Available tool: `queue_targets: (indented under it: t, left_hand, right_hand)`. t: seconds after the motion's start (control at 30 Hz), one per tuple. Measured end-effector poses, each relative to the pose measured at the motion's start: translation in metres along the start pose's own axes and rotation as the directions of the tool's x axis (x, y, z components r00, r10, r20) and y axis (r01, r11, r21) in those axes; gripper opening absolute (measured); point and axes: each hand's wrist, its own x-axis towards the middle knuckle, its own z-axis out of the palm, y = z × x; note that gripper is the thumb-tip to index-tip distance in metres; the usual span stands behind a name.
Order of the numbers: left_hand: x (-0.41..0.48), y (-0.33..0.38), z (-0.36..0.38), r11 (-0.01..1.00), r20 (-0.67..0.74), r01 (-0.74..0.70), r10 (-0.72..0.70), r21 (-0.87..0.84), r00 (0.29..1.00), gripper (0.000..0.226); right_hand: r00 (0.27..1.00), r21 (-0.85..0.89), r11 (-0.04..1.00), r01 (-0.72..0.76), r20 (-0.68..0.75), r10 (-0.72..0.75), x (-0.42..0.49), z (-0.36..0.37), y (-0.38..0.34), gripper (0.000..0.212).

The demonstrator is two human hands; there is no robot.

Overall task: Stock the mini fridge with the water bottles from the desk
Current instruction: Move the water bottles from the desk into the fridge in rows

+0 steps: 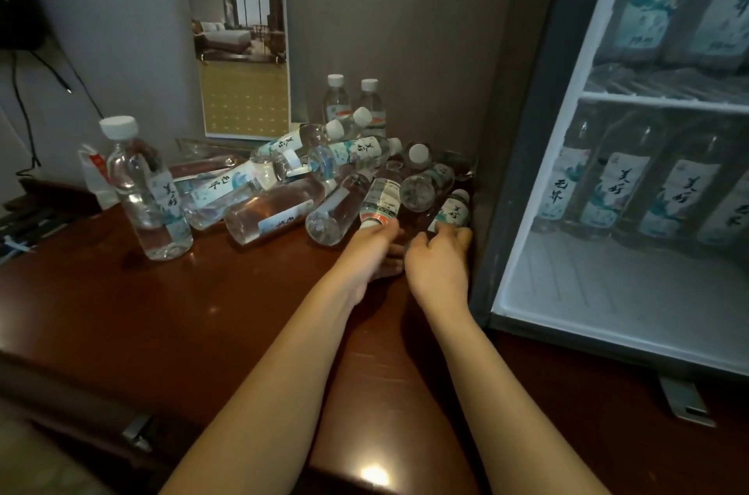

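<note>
Several clear water bottles with white caps lie in a heap (283, 178) on the dark wooden desk (202, 312), beside the mini fridge (632, 170). One bottle (142, 190) stands upright at the left, two more (352, 101) at the back by the wall. My left hand (375, 251) closes on the bottom end of a lying bottle (381, 200). My right hand (439, 261) grips another lying bottle (452, 213) right against the fridge's side. The fridge is open, with rows of the same bottles on its upper shelf (664, 8) and lower shelf (648, 194).
A tall printed card (239, 44) leans against the wall behind the heap. A small white packet (95, 178) stands behind the upright bottle. Black cables (24, 109) hang at the far left. The fridge's floor (608, 283) in front of the lower row is bare.
</note>
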Motion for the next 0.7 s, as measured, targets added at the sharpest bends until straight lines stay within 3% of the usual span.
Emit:
queue_targets:
  t: [0.2,0.3,0.4,0.53,0.7]
  left_hand:
    - [-0.003,0.002,-0.003,0.992,-0.055,0.081,-0.076,0.099,0.996,0.037]
    - [-0.005,0.0,-0.009,0.976,0.06,0.133,-0.145,0.17,0.988,0.045]
    - [-0.005,-0.001,-0.013,0.967,0.154,0.129,-0.165,0.219,0.974,0.045]
    - [-0.001,-0.001,-0.015,0.972,0.223,0.118,-0.163,0.203,0.961,0.039]
    - [0.001,0.002,-0.024,0.992,0.224,0.119,-0.126,0.046,0.966,0.022]
  right_hand:
    - [0.998,-0.054,0.997,0.063,-0.002,-0.063,-0.015,-0.001,-0.002,0.043]
    - [0.999,0.052,0.998,-0.024,-0.035,0.026,-0.013,0.002,-0.009,0.05]
    - [0.991,0.095,0.986,-0.134,0.018,0.133,-0.007,0.007,-0.008,0.059]
    - [0.954,0.392,0.87,-0.299,0.135,0.267,-0.001,0.009,0.001,0.063]
    - [0.957,0.633,0.718,-0.289,0.194,0.214,-0.005,0.007,0.005,0.069]
